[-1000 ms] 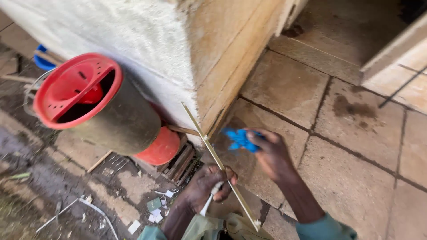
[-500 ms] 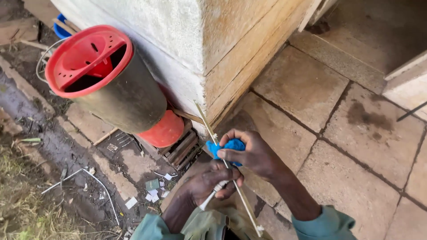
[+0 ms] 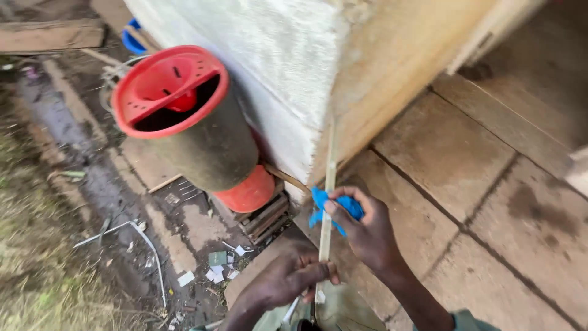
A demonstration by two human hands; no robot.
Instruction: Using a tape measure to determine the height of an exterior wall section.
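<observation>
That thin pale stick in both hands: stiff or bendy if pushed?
The stick looks long and very slender, so it probably flexes and could snap under a hard push. Likely light: the right hand and left hand pinch it with fingertips only. It reads straight here.

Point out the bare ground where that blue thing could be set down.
Free: the paving slabs right of the right hand, between the wall corner and the picture's edge. Crowded: left of the left hand, where paper scraps, a slatted block and the red-lidded container sit.
</observation>
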